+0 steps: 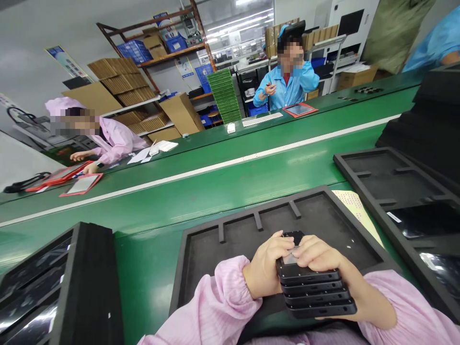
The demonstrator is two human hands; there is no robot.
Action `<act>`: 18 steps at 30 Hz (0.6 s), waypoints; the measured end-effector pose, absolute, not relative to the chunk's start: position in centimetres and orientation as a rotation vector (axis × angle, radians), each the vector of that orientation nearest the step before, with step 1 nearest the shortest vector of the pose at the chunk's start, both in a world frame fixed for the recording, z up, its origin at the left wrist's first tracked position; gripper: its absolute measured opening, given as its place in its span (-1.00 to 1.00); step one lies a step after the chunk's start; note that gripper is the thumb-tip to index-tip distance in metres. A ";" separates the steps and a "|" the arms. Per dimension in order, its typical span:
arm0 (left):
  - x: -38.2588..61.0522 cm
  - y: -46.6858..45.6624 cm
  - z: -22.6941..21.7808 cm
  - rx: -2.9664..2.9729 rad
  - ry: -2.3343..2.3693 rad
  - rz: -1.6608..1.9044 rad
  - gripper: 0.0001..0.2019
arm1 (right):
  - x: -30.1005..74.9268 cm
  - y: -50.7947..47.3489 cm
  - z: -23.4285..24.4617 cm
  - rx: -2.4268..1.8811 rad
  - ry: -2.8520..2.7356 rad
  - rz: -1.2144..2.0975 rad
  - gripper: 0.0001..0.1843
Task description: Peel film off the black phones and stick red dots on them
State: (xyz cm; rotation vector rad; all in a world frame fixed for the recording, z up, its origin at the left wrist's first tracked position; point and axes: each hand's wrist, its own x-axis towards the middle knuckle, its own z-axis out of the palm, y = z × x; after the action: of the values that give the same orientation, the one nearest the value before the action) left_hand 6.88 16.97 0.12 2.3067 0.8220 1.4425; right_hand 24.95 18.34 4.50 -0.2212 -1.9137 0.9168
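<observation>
In front of me, a stack of several black phones (309, 275) is held at a tilt, with the edges that carry their ports turned towards me. My left hand (268, 266) is closed along the left side of the stack, its fingertips on the top phone. From the right, my right hand (332, 268) grips the same stack, fingers bent over its top near a small grey label (290, 258). The undersides of the phones are hidden. Beneath my hands lies a black foam tray (237, 244) with short dividers along its far side.
To the left stands a pile of black trays (91, 278) holding glossy screens. Another black tray (370, 165) with dark screens is at the right, beside a yellow printed sheet (354, 206). Across the green bench (158, 211), two people work; a blue sleeve shows at far right.
</observation>
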 end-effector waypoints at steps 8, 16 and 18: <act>6.3 16.9 -0.1 2.280 0.803 1.328 -0.66 | 24.9 18.3 4.5 -0.193 -1.903 0.923 -0.66; 6.6 17.0 0.0 2.312 0.792 1.494 -0.64 | 24.8 18.5 4.5 -0.160 -1.903 0.916 -0.68; 6.5 17.1 0.0 2.324 0.764 1.504 -0.65 | 24.8 18.5 4.5 -0.155 -1.911 0.907 -0.70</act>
State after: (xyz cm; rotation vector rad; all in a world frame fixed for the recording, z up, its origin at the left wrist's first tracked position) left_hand 6.55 17.14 -0.01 2.3242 0.7645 1.5039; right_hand 24.80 18.48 4.51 -0.1546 -1.9110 0.9068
